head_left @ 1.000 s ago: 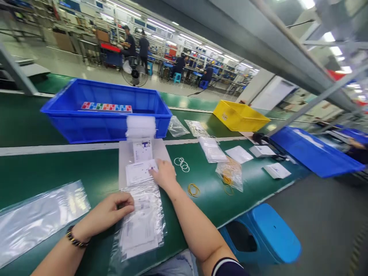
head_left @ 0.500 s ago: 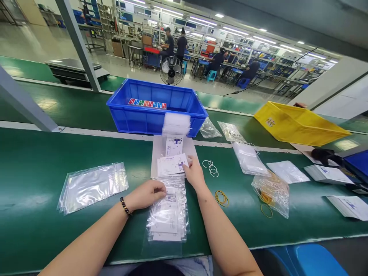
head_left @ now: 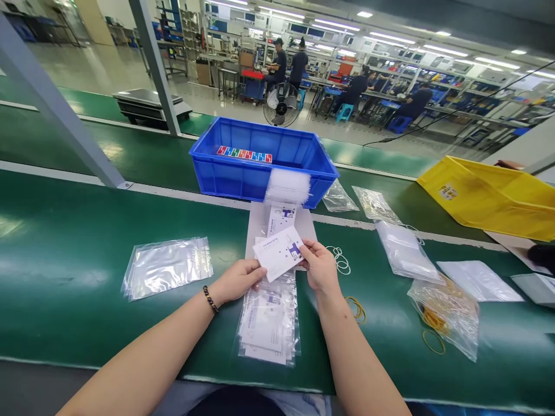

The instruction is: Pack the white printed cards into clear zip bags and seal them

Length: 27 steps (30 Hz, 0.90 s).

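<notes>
From where I stand, one printed card [head_left: 280,253] is up at the centre of the frame, tilted, above the white board [head_left: 255,237]. The left hand [head_left: 243,279] has its fingers closed in a pinch on the card's lower left corner. The right hand [head_left: 321,266] has its thumb laid on the right edge, the other fingers curled behind, with no visible gap. Whether a second card is caught beneath, I cannot tell.

Risks noted, in my judgement: the corner pinch is small, so a pull from the right could bend the card or slip it free. The bagged cards [head_left: 269,323] lie slick and uneven just below; a brush from either wrist could slide them toward the table [head_left: 108,329] edge. The fan [head_left: 281,105], upper centre, if running this way, could shift the clear bags [head_left: 167,266] at left.
</notes>
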### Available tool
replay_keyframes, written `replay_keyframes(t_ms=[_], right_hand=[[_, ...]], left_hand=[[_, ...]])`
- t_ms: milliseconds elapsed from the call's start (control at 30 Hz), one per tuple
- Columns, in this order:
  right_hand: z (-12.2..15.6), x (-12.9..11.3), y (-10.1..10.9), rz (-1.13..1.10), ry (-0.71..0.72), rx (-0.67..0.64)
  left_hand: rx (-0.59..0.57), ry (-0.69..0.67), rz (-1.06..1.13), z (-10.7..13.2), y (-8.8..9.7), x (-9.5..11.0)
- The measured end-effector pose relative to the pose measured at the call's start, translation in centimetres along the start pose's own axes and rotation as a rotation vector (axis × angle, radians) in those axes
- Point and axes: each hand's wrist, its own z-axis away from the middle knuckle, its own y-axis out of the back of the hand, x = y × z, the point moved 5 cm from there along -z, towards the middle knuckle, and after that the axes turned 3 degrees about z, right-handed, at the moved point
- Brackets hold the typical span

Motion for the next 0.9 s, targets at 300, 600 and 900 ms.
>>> replay_keyframes(t_ms=[300,600,900], right_hand=[[2.5,-1.5,-1.0,0.584,0.393,0.124],[-0.5,0.2,1.8,0.209,0.073,0.231],[0.4,-1.5,1.1,0.078,0.148,0.082]], left_hand=[[0.240,0.163,0.025,-0.1,0.5,-0.8],[0.064,0.051,-0.080,0.1,1.1,-0.2],[-0.087,0.003,-0.239,0.8,0.1,1.1]])
